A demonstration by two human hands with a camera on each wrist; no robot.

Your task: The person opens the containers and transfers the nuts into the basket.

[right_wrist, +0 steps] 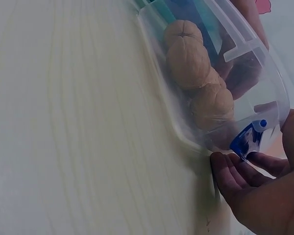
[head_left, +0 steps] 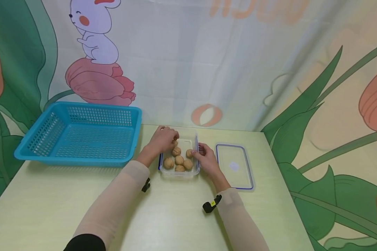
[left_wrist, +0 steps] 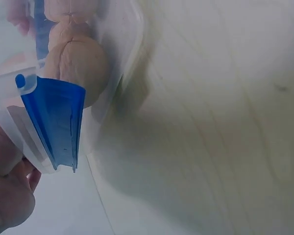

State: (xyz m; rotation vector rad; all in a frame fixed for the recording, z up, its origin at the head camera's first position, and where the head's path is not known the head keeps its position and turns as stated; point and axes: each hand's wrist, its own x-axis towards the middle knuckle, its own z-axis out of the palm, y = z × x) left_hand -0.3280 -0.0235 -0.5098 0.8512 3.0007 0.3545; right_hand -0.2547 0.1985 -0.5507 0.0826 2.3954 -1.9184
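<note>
Your right hand [head_left: 208, 161] grips the box [head_left: 185, 144] at 3 o'clock, thumb over the rim and fingers curled outside against the wall, beside a blue latch [right_wrist: 247, 139]. Your left hand [head_left: 165, 138] bends over the box's 11 o'clock corner, fingers curled downward; whether they pinch the walnut [head_left: 175, 143] just under them, you cannot tell from these views.

The clear box sits on the table [head_left: 163, 216] ahead of you, toward 12 o'clock, near the far edge. Seven walnuts show inside, most of them bunched toward 6 o'clock, with one by your right thumb. A second blue latch [left_wrist: 56, 122] hangs folded out on the left wrist view's side.

The lid [head_left: 235, 177], edged in blue, lies flat at 3 o'clock from the box, just beyond your right hand. Between 9 and 10 o'clock stands the turquoise basket [head_left: 81, 161]. At 12 o'clock hangs a curtain [head_left: 182, 69] printed with a rabbit [head_left: 97, 43].
</note>
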